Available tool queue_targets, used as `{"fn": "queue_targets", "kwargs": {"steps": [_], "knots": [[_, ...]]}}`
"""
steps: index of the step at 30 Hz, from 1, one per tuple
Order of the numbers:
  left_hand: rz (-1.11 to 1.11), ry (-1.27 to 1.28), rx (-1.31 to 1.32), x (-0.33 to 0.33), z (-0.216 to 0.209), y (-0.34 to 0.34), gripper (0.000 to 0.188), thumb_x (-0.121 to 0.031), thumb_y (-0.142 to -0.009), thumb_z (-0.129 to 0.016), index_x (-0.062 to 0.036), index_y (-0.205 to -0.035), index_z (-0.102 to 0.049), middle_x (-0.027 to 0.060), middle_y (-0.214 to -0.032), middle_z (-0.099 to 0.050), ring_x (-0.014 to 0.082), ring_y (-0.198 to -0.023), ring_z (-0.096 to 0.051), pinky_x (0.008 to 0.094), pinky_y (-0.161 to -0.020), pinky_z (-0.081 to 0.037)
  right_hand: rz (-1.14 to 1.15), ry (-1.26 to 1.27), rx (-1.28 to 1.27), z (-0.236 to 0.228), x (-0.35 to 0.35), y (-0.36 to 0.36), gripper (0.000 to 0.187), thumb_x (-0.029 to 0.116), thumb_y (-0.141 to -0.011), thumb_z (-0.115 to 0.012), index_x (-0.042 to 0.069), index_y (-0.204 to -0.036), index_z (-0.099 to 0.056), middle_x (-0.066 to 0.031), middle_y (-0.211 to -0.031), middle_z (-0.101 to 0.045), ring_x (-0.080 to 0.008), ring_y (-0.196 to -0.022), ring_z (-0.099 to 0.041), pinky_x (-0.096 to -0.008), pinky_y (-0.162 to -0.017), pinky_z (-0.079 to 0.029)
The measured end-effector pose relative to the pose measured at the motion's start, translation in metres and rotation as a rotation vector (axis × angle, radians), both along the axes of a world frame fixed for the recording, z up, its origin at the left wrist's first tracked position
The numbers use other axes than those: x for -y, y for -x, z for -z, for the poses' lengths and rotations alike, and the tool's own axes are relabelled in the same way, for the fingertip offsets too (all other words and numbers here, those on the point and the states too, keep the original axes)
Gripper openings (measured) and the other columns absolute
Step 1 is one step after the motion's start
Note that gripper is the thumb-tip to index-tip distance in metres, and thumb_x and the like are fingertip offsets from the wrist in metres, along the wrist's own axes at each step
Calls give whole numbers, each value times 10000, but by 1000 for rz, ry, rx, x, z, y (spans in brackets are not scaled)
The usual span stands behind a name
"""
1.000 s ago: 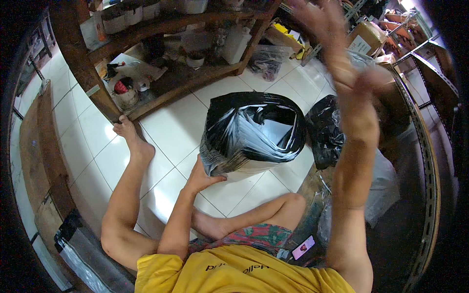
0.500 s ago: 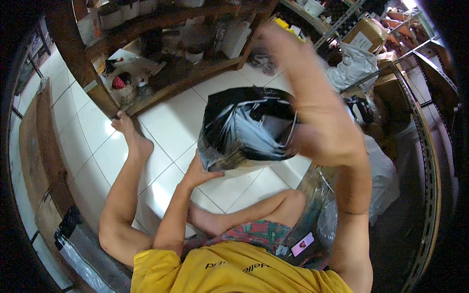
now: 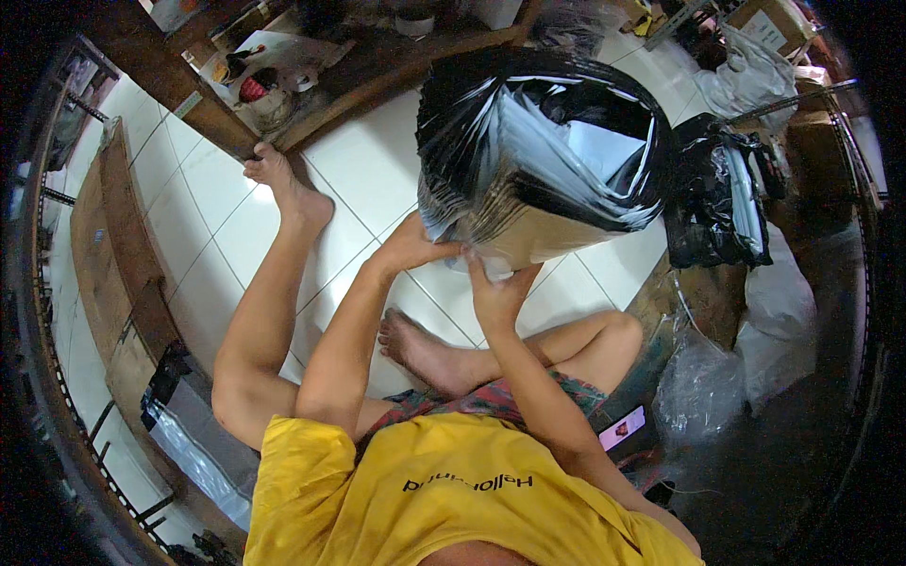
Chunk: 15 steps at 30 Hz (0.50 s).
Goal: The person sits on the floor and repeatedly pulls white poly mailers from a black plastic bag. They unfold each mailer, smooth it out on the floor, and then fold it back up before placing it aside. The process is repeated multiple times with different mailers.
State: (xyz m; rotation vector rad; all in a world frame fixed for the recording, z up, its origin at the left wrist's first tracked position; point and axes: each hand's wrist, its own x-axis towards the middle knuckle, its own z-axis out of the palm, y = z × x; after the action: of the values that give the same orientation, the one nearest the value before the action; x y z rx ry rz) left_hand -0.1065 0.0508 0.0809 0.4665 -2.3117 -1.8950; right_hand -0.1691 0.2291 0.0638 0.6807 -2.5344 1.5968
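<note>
A thick bundle of black and pale grey plastic mailing bags [image 3: 557, 203] is held up in front of me, its layers curling round in a loop above the floor. My left hand [image 3: 415, 247] grips the bundle's lower left corner, thumb along the near edge. Close beside it, my right hand [image 3: 503, 297] is closed at the bottom edge, thumb up, against a bit of clear plastic [image 3: 493, 268]. The far fingers of both hands are hidden beneath the bundle.
To the right lies another stack of black plastic bags [image 3: 722, 203], with clear plastic film [image 3: 698, 387] nearer me. A phone [image 3: 622, 429] rests by my right thigh. A wooden shelf [image 3: 330, 108] stands ahead on white tiles [image 3: 354, 203]. A long wooden board [image 3: 142, 311] is at left.
My right hand, raised and blurred at the bundle's right side before, has come down to its bottom edge beside my left hand. The bundle appears higher, farther right and larger in view.
</note>
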Motion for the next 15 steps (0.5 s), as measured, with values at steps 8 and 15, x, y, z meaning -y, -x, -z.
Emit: {"fn": "queue_targets", "kwargs": {"steps": [8, 15], "knots": [[-256, 273, -121, -12, 26, 19, 363, -214, -885, -654, -41, -1203, -648, 207, -1124, -702, 320, -1083, -660, 400, -946, -495, -85, 114, 38, 20, -24, 27, 251, 117, -872, -784, -51, -1031, -687, -111, -979, -722, -236, -923, -654, -350, -861, -495], [-357, 40, 70, 2, 21, 10, 242, -235, -962, -635, -41, -1095, -690, 61, -890, -697, 170, -730, -614, 340, -671, -495, -276, -23, 210, -36, -43, 107, 316, 220, -912, -720, -42, -1079, -671, -83, -959, -714, -186, -866, -632, -326, -780, -494]]}}
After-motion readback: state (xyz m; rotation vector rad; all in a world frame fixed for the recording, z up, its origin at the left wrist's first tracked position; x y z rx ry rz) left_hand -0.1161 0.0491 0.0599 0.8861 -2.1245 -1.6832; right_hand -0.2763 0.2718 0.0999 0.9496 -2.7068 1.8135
